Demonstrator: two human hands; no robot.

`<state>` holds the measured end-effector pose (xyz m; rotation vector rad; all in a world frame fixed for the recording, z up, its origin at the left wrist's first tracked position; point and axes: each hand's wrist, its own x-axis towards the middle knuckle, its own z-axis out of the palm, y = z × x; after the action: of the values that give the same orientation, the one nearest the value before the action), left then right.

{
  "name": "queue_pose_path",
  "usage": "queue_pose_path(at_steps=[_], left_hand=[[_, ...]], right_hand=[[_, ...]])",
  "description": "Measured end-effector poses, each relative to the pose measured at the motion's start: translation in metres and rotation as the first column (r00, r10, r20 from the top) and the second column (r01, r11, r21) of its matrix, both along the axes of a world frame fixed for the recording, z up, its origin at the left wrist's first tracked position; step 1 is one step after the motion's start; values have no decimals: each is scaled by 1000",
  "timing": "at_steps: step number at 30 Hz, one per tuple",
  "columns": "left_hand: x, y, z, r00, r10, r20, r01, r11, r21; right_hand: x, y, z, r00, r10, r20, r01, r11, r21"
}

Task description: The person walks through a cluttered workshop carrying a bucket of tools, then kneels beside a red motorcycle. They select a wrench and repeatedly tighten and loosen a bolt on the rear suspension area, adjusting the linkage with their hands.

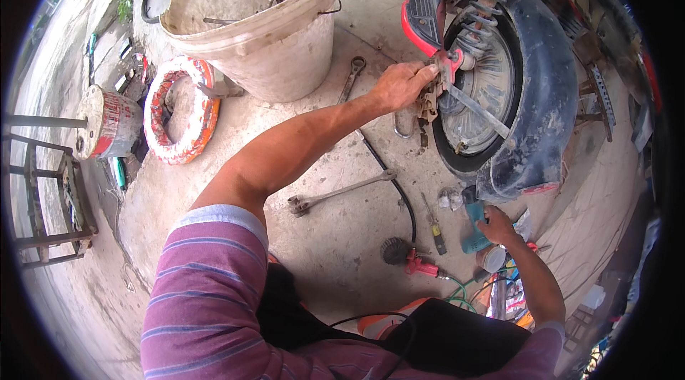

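My left hand [401, 86] is closed, thumb and fingers pressed on a rusty metal bracket [428, 103] beside the scooter's wheel hub. Directly right of it, a coil-spring shock absorber [479, 27] runs down to a red fitting [449, 66]. The wheel [471, 119] sits under a dusty black mudguard [546, 87], and a flat grey metal bar [481, 112] crosses its hub. Lower right, my right hand [497, 225] is wrapped round a teal power tool [472, 217], which is low near the floor; its front end is partly unclear.
A large white bucket [285, 59] with metal parts stands at upper left. On the concrete lie a ring spanner [352, 77], a long wrench [342, 191], a screwdriver [434, 225] and a red air tool [422, 266] with a green hose. A wrapped tyre-shaped ring [207, 123] lies left.
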<state>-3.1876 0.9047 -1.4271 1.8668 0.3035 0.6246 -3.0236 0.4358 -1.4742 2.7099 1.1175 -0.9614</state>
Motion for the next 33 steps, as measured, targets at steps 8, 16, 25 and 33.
queue_pose_path(at_steps=[8,16,25,33], left_hand=[[-3,13,0,999,-51,-16,54,966,254],[-2,5,5,998,-44,-47,54,972,228],[-1,-2,13,1000,-2,-28,7,981,194],[-2,3,4,999,21,-49,-5,953,302]], right_hand=[[-2,5,3,1000,7,-1,-7,1000,27],[4,-6,-8,1000,-4,7,4,1000,6],[1,2,-1,1000,-5,-8,5,1000,-16],[4,-4,-3,997,76,15,-77,996,45]])
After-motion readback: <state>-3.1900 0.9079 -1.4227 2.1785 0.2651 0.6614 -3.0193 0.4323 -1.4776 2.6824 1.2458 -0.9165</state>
